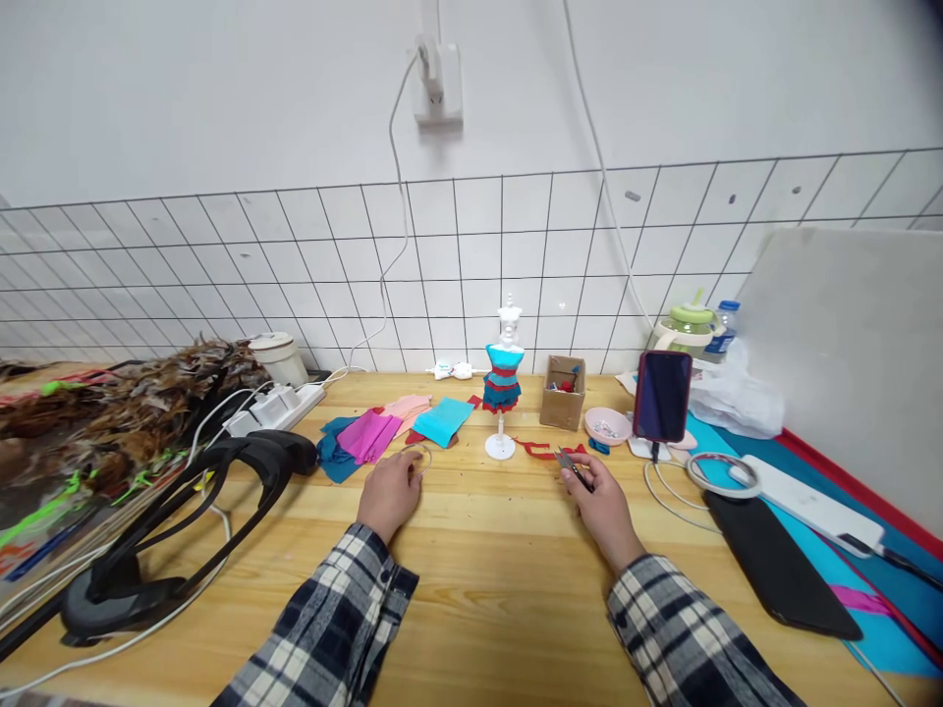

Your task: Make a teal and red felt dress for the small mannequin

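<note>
My left hand (390, 491) rests on the wooden table (478, 579), fingers curled over a clear tape ring (418, 459). My right hand (600, 501) is closed on small scissors (571, 465), whose tips point toward a strip of red fabric (541, 451). A little white mannequin (503, 388) on a round stand wears a blue and red layered dress, just beyond and between both hands. Pieces of magenta, blue and pink fabric (387, 429) lie in a pile left of it.
A small cardboard box (564, 393), a pink dish (607, 425) and an upright phone (662, 396) stand right of the mannequin. A black tablet (777, 570) and white power strip (810, 506) lie far right. A black headset (184, 520), feathers (125, 403) and another power strip (276, 407) occupy the left.
</note>
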`<action>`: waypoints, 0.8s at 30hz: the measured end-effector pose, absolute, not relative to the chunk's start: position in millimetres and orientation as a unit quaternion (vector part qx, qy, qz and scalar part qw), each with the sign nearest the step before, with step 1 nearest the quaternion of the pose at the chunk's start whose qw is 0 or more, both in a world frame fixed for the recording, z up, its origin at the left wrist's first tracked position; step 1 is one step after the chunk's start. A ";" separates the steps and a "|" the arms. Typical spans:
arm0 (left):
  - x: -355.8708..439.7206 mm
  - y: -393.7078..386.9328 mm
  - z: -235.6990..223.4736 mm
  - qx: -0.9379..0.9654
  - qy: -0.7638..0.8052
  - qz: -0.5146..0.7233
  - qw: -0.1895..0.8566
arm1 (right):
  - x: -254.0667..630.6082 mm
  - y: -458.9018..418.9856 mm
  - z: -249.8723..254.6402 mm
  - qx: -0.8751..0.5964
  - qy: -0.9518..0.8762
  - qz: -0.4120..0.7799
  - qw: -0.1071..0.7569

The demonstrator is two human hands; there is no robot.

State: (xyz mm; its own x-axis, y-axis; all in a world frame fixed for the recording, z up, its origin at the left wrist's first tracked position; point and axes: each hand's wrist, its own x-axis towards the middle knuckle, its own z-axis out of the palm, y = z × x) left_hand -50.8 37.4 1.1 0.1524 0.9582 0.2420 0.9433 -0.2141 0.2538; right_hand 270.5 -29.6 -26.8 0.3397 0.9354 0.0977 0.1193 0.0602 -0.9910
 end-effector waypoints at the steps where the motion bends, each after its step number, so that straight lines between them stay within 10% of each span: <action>1: -47.8 38.1 1.6 0.761 0.620 0.192 0.006 | 269.8 -30.1 -27.1 -0.587 -0.453 0.357 0.569; 24: -17.6 71.3 1.9 0.788 0.569 0.235 -0.030 | 270.1 -26.4 -30.7 -0.598 -0.490 0.351 0.528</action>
